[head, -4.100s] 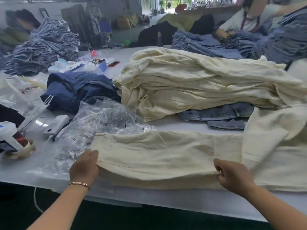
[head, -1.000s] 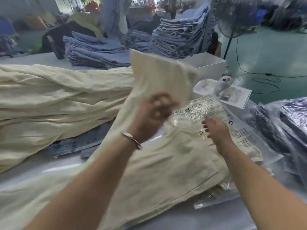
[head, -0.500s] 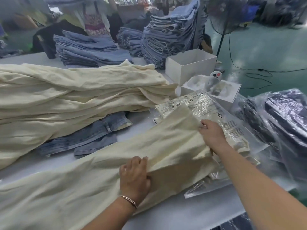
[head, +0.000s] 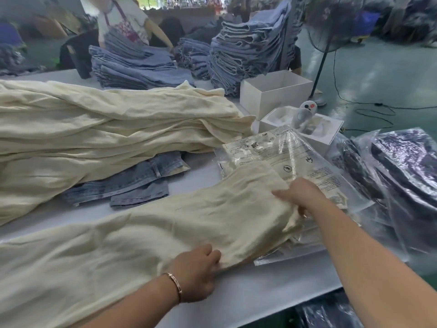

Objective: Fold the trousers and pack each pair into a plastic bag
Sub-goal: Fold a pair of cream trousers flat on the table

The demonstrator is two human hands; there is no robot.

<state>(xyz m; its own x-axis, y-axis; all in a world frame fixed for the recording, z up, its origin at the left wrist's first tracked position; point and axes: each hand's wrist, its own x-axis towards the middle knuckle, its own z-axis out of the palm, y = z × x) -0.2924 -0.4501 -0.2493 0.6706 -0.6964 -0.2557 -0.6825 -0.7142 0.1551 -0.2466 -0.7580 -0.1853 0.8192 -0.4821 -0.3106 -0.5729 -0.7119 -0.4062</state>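
A pair of cream trousers (head: 146,235) lies spread across the white table (head: 272,290), running from the lower left to the right. My left hand (head: 196,271) grips the fabric's near edge at the right end, fingertips tucked under it. My right hand (head: 300,195) holds the far right corner of the same end, fingers over the cloth and thumb beneath. That end lies on a clear printed plastic bag (head: 283,150) that holds a folded cream pair.
A tall heap of cream trousers (head: 94,124) fills the left, with denim jeans (head: 132,183) under it. Stacks of jeans (head: 241,55) stand behind. A white box (head: 274,91), a tray with a device (head: 305,114), bagged dark trousers (head: 402,166), and a person (head: 123,17) are beyond.
My left hand brought the lifted trouser end down flat and moved to its near edge. My right hand slid from the far edge onto the right corner.
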